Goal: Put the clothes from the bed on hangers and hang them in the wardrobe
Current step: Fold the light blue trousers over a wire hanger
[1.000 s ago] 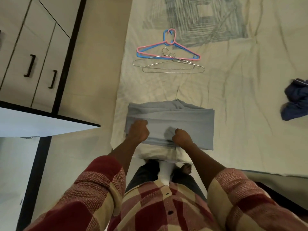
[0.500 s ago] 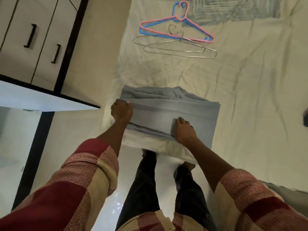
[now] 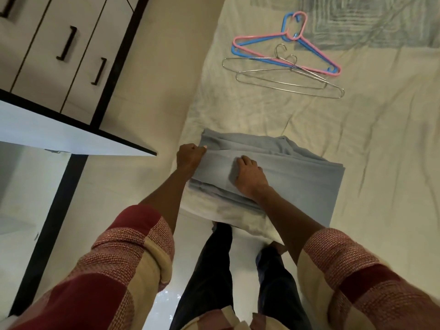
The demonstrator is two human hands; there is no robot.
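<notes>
I see my left hand [image 3: 189, 156] pinching the folded grey-blue garment's [image 3: 297, 177] left edge on the bed [image 3: 381, 151]; my right hand [image 3: 248, 176] presses flat on it, fingers spread.

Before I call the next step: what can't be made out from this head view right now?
- Folded grey garment: its type is unclear, since the folds hide its shape.
- Left hand: its fingers curl over the garment's edge, so the grip underneath is hidden.
- Wardrobe: cut off by the top and left edges; its inside is not in view.
- Hangers: they overlap, so the exact count is uncertain.
</notes>
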